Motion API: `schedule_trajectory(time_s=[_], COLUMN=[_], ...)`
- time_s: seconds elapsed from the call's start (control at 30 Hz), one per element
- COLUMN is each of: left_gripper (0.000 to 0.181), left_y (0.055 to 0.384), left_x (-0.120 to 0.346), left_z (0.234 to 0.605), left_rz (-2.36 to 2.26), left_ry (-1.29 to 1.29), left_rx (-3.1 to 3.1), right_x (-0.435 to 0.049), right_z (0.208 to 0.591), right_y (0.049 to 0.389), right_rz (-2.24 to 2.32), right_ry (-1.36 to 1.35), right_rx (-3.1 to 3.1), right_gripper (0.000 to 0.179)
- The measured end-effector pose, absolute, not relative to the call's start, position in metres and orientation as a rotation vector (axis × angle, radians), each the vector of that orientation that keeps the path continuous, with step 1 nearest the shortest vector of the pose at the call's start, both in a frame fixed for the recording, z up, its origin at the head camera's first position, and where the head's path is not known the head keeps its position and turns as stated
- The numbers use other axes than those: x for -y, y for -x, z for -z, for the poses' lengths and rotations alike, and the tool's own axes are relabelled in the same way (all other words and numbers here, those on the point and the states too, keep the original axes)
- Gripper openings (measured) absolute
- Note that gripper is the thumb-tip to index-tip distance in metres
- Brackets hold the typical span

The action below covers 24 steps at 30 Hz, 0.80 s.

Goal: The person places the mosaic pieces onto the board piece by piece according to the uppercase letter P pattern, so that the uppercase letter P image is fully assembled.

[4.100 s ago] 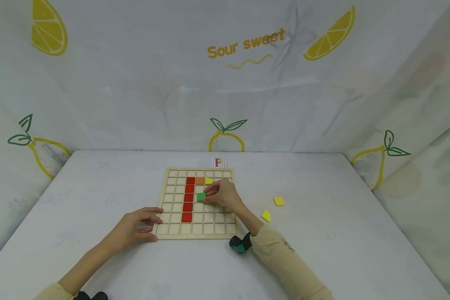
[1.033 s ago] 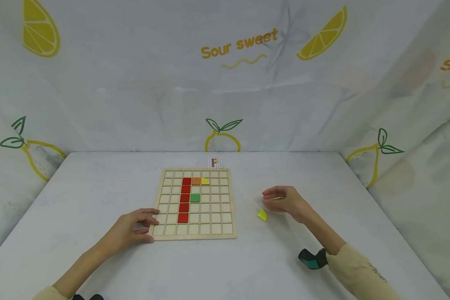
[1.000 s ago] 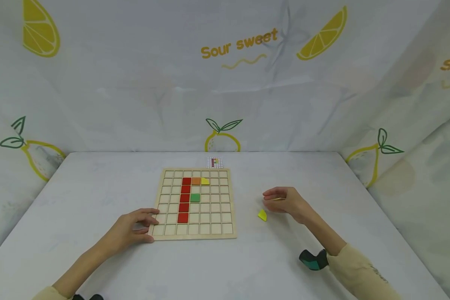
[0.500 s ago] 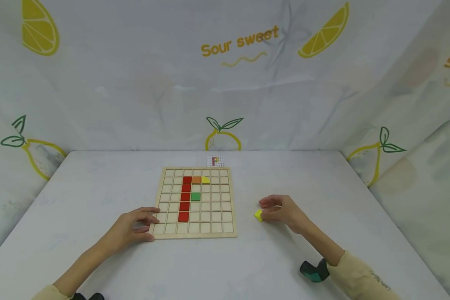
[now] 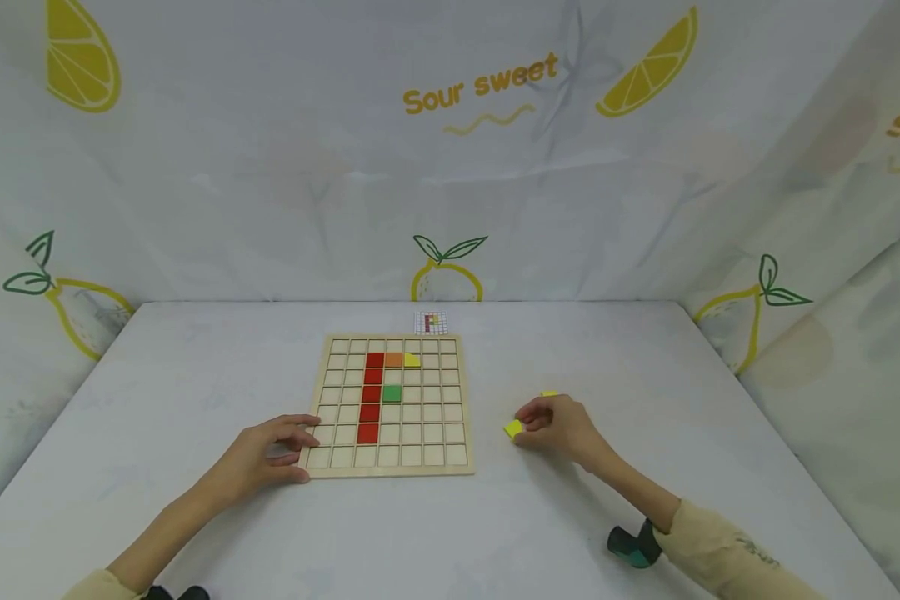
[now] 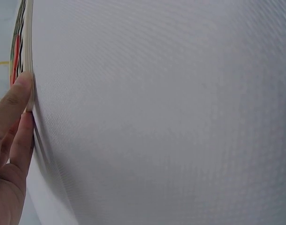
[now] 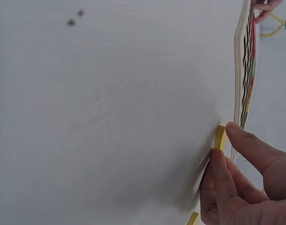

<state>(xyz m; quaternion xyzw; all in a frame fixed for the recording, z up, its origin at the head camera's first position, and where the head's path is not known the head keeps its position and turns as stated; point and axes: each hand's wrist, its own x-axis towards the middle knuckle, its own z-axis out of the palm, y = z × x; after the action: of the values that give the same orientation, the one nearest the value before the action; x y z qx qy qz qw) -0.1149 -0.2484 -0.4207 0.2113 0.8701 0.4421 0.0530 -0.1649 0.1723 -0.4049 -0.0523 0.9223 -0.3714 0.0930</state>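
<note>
In the head view, my right hand (image 5: pixel 558 429) pinches a yellow quarter-round tile (image 5: pixel 513 428) between thumb and fingers, at the table right of the wooden grid board (image 5: pixel 465 433). The right wrist view shows the tile's yellow edge (image 7: pixel 219 137) between the fingertips. My left hand (image 5: pixel 258 458) rests at the board's near left corner, its fingers over the left rim and the thumb at the corner. Several red tiles (image 5: pixel 371 393) form a column on the board. An orange tile (image 5: pixel 393 360) and a yellow rounded tile (image 5: pixel 412 361) continue right from its top; a green tile (image 5: pixel 392 393) adjoins its middle.
Another yellow tile (image 5: pixel 548 393) lies just behind my right hand, partly hidden by it. A small printed pattern card (image 5: pixel 431 322) lies behind the board. White cloth with lemon prints covers the table (image 5: pixel 390 533) and the wall (image 5: pixel 285 167).
The green tile, earlier in my right hand, now sits on the board. That hand went right, then came nearer and took the yellow quarter-round tile. My left hand stays at the board's corner.
</note>
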Motion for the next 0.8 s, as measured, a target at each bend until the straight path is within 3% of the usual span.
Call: schedule_trajectory(time_s=[0.8], left_gripper=[0.034], left_y=[0.113], left_x=[0.250], left_z=[0.426], left_rz=[-1.361], left_ry=[-0.679], left_rx=[-2.656], right_x=[-0.163], right_z=[0.403], right_y=[0.163], right_rz=[1.011], right_ry=[0.366], right_rx=[-2.844], right_gripper=[0.021])
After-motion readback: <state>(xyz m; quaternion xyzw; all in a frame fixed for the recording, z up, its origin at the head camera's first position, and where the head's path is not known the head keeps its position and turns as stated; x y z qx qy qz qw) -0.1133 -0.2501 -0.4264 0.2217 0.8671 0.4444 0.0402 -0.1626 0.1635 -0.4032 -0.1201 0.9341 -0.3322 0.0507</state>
